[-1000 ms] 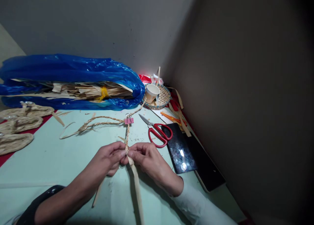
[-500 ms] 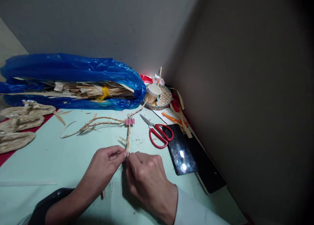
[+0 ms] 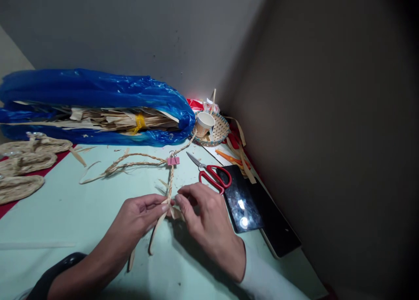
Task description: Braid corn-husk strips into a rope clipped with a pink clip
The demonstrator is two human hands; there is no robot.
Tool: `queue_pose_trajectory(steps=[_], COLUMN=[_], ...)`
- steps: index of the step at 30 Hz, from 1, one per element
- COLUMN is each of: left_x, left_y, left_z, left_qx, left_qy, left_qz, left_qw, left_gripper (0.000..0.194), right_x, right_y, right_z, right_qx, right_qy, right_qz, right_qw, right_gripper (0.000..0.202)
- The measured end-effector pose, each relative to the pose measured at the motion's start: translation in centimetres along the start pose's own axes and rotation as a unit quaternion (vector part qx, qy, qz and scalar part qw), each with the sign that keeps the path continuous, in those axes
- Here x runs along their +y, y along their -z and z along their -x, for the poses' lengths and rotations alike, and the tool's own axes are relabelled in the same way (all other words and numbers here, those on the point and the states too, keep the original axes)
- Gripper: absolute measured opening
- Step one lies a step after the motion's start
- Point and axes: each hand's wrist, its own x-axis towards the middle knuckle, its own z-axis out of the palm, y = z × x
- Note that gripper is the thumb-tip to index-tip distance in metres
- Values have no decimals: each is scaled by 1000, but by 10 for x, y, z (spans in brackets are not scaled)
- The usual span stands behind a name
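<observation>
With left hand (image 3: 140, 213) pinched on the lower end of the braid (image 3: 170, 181), below the pink clip (image 3: 173, 161), maintain light tension. With right hand (image 3: 211, 226) half-curled beside the pale strip (image 3: 176, 213), grip impossible to tell, fold flat; tighten evenly.

Loads of open mint tabletop (image 3: 75, 208) left of the left hand (image 3: 144, 213) — easy sliding right up to the woven soles (image 3: 21, 189). Right hand (image 3: 206, 221) is tighter — red scissors (image 3: 202, 166) just ahead, dark tablet (image 3: 237, 206) alongside, pink clip (image 3: 173, 161) farther up the braid (image 3: 170, 180).
</observation>
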Motion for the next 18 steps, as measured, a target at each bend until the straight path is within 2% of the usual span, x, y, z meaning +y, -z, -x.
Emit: queue_pose_trajectory(steps=[2,4,6,9,13,15,18], left_x=[0,-1,-4,-5,-1,1,1], left_y=[-1,0,1,2,-1,-2,-2], left_z=[1,1,0,-1,1,3,5], left_qx=[5,10,5,-4,6,9,13], left_qy=[16,11,-9,-51,-101,-108,-104], left_qz=[22,20,-6,-71,-153,-190,-249], left_qw=[1000,1000,1000,996,983,976,963], left_gripper=[21,20,16,11,20,24,31], right_x=[3,8,12,17,19,19,19], right_y=[-1,-5,-9,-11,-3,1,3], right_z=[-4,-6,-7,-8,-12,-14,-14], right_qx=[-63,-140,-182,-201,-223,-231,-220], right_qy=[-58,-86,-100,-105,-82,-72,-62], right_qz=[-74,-166,-237,-268,-281,-281,-245], right_qw=[994,972,949,936,930,929,942], right_gripper=[23,27,33,37,31,29,31])
